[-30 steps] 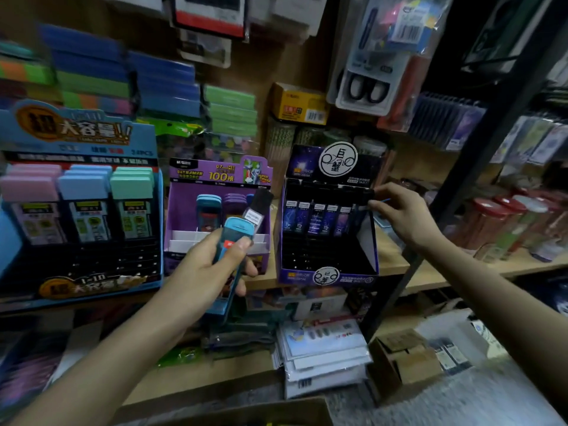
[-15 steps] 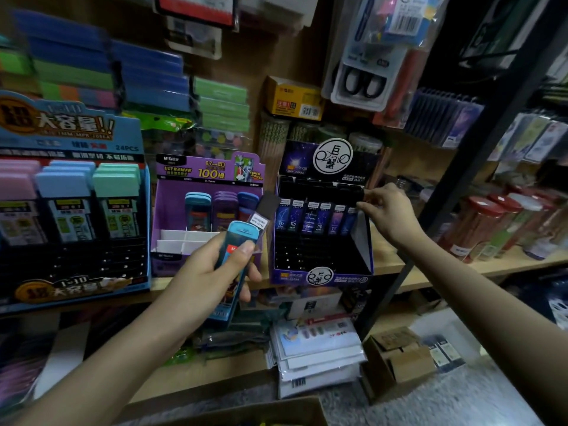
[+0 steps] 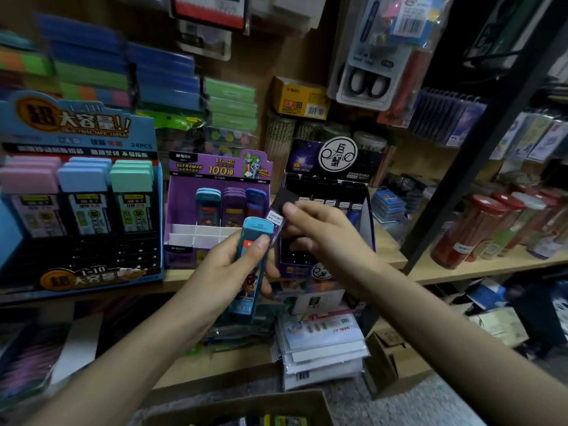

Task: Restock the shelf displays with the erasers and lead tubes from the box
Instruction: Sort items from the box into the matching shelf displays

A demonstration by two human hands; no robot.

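Observation:
My left hand (image 3: 227,269) grips a blue-capped lead tube (image 3: 252,259) upright in front of the shelf, together with a black-capped lead tube (image 3: 281,207) behind it. My right hand (image 3: 322,232) pinches that black-capped tube near its white label. Behind them stands the purple display (image 3: 184,207) with a few tubes in its back row, and the dark display (image 3: 365,198) with a row of dark tubes. The big blue display (image 3: 80,195) at left holds pink, blue and green capped tubes. The cardboard box (image 3: 246,407) shows at the bottom edge.
A dark metal upright (image 3: 479,155) crosses the shelf at right. Red-lidded jars (image 3: 479,232) stand on the right shelf. Paper packs (image 3: 319,348) and a small carton (image 3: 390,358) lie on the lower shelf. Scissors packs (image 3: 368,81) hang above.
My right hand left the dark display's right wall and came left to the black-capped tube held in my left hand. My left hand stayed roughly in place.

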